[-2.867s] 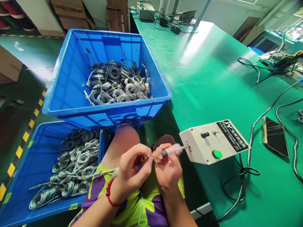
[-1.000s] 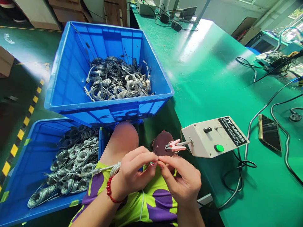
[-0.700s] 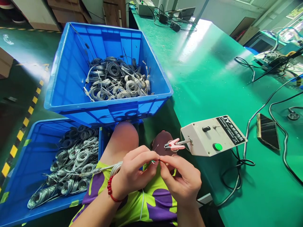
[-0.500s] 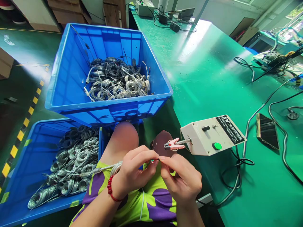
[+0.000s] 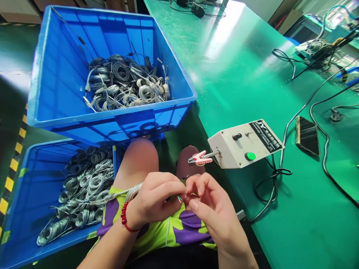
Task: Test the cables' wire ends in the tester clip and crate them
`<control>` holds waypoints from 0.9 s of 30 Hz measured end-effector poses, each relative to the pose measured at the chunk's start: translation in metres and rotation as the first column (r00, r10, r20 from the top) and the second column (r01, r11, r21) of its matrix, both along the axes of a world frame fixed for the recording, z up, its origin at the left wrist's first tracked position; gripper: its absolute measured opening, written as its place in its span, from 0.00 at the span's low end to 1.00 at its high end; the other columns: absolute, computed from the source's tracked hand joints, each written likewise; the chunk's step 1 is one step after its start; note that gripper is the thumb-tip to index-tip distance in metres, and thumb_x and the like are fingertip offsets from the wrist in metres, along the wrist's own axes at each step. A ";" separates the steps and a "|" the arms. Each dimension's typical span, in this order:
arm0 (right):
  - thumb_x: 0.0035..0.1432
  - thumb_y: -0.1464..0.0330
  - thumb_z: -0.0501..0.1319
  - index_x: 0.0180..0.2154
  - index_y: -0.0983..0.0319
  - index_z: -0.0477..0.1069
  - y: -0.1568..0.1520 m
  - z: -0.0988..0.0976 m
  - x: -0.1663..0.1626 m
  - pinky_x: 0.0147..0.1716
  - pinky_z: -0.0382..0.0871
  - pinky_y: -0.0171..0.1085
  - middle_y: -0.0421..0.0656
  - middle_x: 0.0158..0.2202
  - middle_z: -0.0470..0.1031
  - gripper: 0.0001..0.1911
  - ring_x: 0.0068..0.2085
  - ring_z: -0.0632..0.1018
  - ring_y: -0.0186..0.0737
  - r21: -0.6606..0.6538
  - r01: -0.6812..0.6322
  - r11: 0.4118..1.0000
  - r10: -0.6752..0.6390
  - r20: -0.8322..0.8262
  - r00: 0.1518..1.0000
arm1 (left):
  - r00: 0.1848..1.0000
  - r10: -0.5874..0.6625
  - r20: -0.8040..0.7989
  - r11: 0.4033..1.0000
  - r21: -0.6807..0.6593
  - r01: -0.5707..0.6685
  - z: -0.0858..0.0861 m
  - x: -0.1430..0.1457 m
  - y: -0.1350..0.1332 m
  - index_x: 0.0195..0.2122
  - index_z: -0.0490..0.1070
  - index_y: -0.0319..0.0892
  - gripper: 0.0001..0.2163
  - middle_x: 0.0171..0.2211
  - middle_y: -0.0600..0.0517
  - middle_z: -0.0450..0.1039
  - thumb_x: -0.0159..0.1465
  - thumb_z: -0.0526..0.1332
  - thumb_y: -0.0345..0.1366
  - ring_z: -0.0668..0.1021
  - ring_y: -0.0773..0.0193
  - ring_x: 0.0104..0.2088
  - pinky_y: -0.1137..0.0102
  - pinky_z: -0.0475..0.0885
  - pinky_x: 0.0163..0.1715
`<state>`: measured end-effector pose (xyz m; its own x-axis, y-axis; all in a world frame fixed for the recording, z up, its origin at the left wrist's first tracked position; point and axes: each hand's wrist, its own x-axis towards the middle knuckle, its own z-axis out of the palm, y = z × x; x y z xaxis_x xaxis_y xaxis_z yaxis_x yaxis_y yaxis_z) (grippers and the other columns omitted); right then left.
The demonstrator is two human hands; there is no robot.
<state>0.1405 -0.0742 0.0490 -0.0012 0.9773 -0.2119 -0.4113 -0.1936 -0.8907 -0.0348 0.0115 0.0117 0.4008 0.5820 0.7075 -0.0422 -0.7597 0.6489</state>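
Note:
My left hand (image 5: 158, 200) is closed around a coil of clear-jacketed cable (image 5: 134, 191). Thin stripped wire ends (image 5: 180, 199), one green and one red, poke out at its fingertips. Right beside them is my right hand (image 5: 211, 205), its fingers curled and its thumb held apart, with nothing visible gripped in it. Whether its fingertips touch the wires is hard to see. Just beyond the hands, a pink clip with dark jaws (image 5: 200, 158) sticks out on the metal shaft of a beige control box (image 5: 245, 144) with a green button.
A large blue bin (image 5: 117, 116) of coiled cables stands ahead on the left; a lower blue bin (image 5: 25, 201) holds more coils. On the green table (image 5: 238, 89) lie a phone-like dark slab (image 5: 307, 136) and black cords (image 5: 325, 164). Table edge runs along my right.
My right hand has loosened its pinch at the wire ends, and its thumb has come away from its fingers. My left hand still holds the cable. The view has shifted slightly.

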 end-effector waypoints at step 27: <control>0.65 0.89 0.57 0.39 0.58 0.70 0.003 -0.026 0.020 0.38 0.82 0.41 0.45 0.45 0.75 0.19 0.44 0.80 0.43 0.669 -0.319 0.671 -0.348 0.665 0.660 | 0.999 -0.021 -0.032 0.994 -0.107 0.017 0.001 0.002 -0.004 0.44 0.74 0.45 0.13 0.29 0.55 0.80 0.65 0.62 0.20 0.77 0.67 0.26 0.72 0.70 0.29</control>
<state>0.1601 -0.0708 0.0228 -0.1689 0.7951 0.5824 0.3956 0.5960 -0.6988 -0.0327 0.0077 0.0127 0.4350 0.6457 0.6275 -0.0330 -0.6850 0.7278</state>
